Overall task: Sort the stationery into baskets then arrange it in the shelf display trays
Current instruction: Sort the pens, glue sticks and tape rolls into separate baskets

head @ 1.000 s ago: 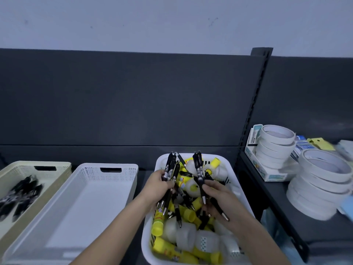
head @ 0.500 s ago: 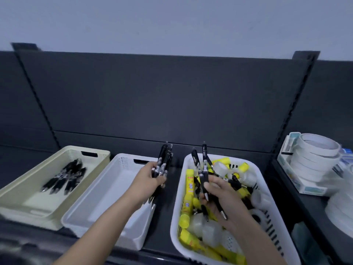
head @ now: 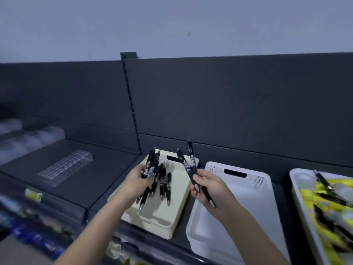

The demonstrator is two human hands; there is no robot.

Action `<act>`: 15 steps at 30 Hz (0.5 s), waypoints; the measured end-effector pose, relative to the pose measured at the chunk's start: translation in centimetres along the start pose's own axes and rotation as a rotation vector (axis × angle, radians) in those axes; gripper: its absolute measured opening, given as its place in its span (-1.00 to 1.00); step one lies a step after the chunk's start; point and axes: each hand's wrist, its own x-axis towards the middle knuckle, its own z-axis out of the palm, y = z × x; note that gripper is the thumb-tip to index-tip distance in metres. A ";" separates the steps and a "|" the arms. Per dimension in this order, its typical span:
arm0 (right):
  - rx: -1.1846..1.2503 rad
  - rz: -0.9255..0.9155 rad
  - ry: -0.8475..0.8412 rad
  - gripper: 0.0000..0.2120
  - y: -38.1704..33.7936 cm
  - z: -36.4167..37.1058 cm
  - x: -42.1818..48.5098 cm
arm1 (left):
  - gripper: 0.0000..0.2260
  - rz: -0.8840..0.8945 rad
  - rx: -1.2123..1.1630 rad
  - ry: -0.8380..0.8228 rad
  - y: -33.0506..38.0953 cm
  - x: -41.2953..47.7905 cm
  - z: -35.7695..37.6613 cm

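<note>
Pens (head: pixel 151 165) stand as a black bundle in the left hand (head: pixel 139 181), whose fingers are curled tight round the barrels, writing tips pointing down over the cream basket (head: pixel 152 224). The right hand (head: pixel 213 188) pinches a smaller clutch (head: pixel 188 165) of two or three of the same kind between thumb and fingers, clicker ends up, over the edge where that basket meets the white basket (head: pixel 257 180) just beside it. Loose pens (head: pixel 164 186), also black, lie on the cream basket's floor, so the pen sort looks well begun, and both handfuls seem bound to join them. I can see no stationery in the white basket. At the far right the mixed basket (head: pixel 295 180) holds yellow glue sticks (head: pixel 315 199), pale blurred items and at least one black pen, so a good deal of sorting appears to be left. On the dark shelf (head: pixel 99 180) to the left lies a clear display tray (head: pixel 66 167) with nothing visible in its slots; other clear trays beyond it are too blurred to read. By my judgement the arranging stage has not begun
</note>
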 end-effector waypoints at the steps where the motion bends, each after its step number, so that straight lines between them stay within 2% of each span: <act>1: -0.003 0.003 0.028 -0.79 1.0 1.6 1.3 | -0.76 -0.011 0.042 -0.018 -0.8 1.1 -1.1; 4: -0.076 0.011 0.175 -0.78 3.6 4.7 4.6 | -0.76 -0.068 0.128 -0.081 -2.8 4.3 -2.2; 7: -0.273 -0.002 0.352 -0.78 6.0 5.7 7.3 | -0.79 -0.066 0.169 -0.137 -3.9 6.5 -1.3; 10: -0.495 -0.040 0.513 -0.77 7.7 5.8 9.2 | -0.90 -0.036 0.232 -0.149 -4.4 8.0 -0.2; 12: -0.695 -0.047 0.542 -0.68 8.3 5.7 9.9 | -0.84 -0.024 0.302 -0.156 -4.7 8.6 0.3; 15: -0.986 0.038 0.451 -0.67 8.6 5.9 10.2 | -0.82 0.005 0.310 -0.232 -4.6 8.9 0.8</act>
